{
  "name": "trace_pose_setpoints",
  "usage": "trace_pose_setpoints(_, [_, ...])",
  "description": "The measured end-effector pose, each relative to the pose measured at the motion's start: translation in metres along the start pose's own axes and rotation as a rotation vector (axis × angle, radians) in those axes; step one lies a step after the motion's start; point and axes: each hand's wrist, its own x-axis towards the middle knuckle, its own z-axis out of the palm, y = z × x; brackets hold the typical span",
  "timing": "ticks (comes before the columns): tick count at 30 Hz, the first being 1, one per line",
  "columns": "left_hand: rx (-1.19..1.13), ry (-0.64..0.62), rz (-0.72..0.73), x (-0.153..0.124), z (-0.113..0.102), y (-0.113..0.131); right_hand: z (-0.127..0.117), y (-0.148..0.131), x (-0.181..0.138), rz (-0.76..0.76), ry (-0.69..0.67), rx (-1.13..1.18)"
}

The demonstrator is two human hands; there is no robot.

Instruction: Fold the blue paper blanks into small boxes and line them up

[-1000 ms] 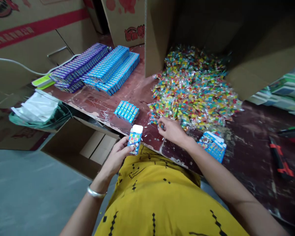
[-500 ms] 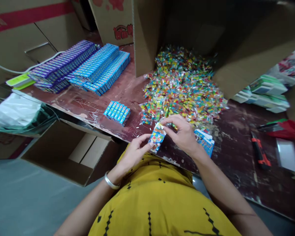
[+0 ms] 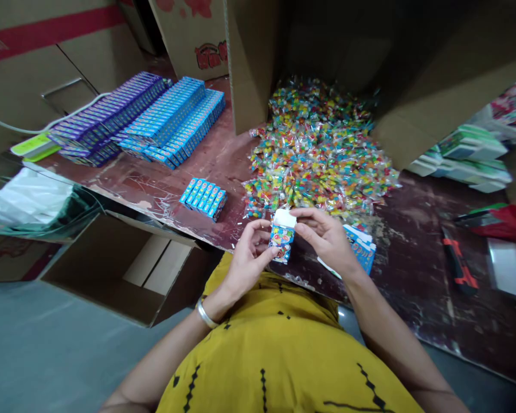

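Note:
A small blue printed candy box is upright over the table's front edge, its white flap standing up at the top. My left hand is closed around the left side and lower front of it. At the top right, the thumb and fingers of my right hand pinch the box by its flap. Just beyond lies a heap of clear-wrapped colourful candies. Flattened blue cartons lie beside my right wrist, partly covered by it.
A short row of blue boxes stands left of my hands. Stacked blue boxes and purple boxes are farther back. An open carton sits below the table edge. At right lie a red-black cutter and a red scoop.
A clear candy packet showed at the box top before; now the white flap is raised there and the packet is out of sight. The box has turned more upright.

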Motion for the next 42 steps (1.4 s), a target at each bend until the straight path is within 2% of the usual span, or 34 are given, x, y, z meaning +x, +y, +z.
trace_pose_setpoints(3, [0.018,-0.021,0.035,-0.001,0.003,0.006,0.006,0.009,-0.009,0.063,0.077,0.099])
trace_pose_setpoints(11, [0.119,-0.100,0.040,0.000,0.006,0.006,0.022,0.018,-0.015,-0.030,0.211,-0.017])
trace_pose_setpoints(16, [0.087,-0.054,0.077,0.004,0.007,0.008,0.026,0.012,-0.010,-0.056,0.275,0.216])
trace_pose_setpoints(22, [0.097,0.034,0.112,0.005,0.009,0.003,0.019,0.007,-0.004,-0.107,0.154,0.134])
trace_pose_setpoints(28, [0.197,0.039,0.163,0.003,0.007,0.002,0.011,0.005,0.002,0.067,0.108,0.151])
trace_pose_setpoints(33, [0.201,-0.017,0.143,0.001,0.004,0.001,0.001,0.005,0.010,0.114,0.086,0.110])
trace_pose_setpoints(42, [0.169,-0.024,0.069,0.001,0.004,0.008,0.011,-0.003,-0.002,-0.035,0.110,-0.028])
